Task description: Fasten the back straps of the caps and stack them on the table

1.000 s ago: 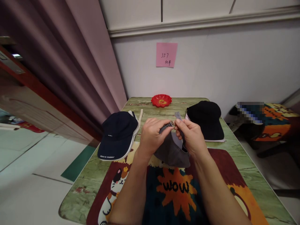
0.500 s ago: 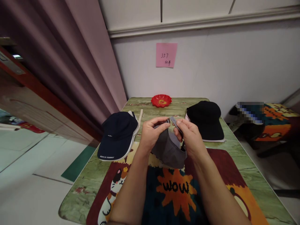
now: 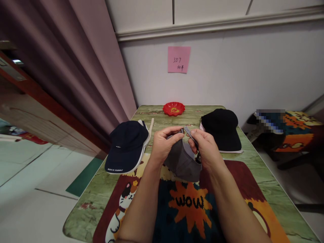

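Note:
A grey cap (image 3: 183, 165) hangs from both my hands above the patterned mat (image 3: 189, 219). Pinched between the thumb and fingers of my left hand (image 3: 167, 140) is the cap's side with a small dark buckle (image 3: 182, 130). My right hand (image 3: 205, 143) grips the grey strap (image 3: 187, 130) of the same cap, its free end pointing up at the buckle. Strap tip and buckle are close together, with a small gap between them. Part of the cap is hidden behind my hands.
Navy caps over white ones, the top navy cap (image 3: 128, 141), lie at the left table edge. A black cap (image 3: 220, 130) sits on a paler one at right. At the back of the green table (image 3: 83, 216) stands a red scalloped dish (image 3: 173, 109). A curtain (image 3: 96, 60) hangs at left.
Almost nothing differs; my hands hold the same pose on the grey cap, and the view has shifted very slightly.

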`<action>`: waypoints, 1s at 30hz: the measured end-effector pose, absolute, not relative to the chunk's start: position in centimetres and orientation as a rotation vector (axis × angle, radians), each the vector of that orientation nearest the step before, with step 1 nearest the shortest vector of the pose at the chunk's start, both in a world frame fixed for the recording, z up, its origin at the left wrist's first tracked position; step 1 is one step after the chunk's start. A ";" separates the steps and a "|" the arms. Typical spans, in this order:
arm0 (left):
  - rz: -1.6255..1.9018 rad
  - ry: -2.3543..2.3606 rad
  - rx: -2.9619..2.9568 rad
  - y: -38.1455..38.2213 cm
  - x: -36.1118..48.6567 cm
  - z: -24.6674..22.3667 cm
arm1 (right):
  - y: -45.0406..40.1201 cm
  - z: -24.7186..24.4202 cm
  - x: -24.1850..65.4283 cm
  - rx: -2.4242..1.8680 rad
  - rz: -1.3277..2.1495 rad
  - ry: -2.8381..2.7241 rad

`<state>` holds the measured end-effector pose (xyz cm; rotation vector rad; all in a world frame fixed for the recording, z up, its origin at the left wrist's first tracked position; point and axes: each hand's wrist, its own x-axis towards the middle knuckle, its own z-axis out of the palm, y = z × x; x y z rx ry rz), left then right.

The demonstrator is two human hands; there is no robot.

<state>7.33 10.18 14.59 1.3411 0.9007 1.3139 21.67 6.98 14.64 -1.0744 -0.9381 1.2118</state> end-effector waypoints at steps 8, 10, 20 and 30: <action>1.305 0.911 1.324 10.1 7.2 14.8 | 6.6 14.7 22.0 -1.065 1.296 -0.989; 1.306 0.903 1.321 10.1 7.1 14.9 | 6.6 14.7 22.0 -1.062 1.299 -0.987; 1.292 0.868 1.327 10.0 7.2 14.9 | 6.6 14.9 21.9 -1.043 1.307 -1.016; 1.121 0.859 1.436 10.1 5.9 15.0 | 6.4 15.0 23.3 -1.086 1.205 -1.199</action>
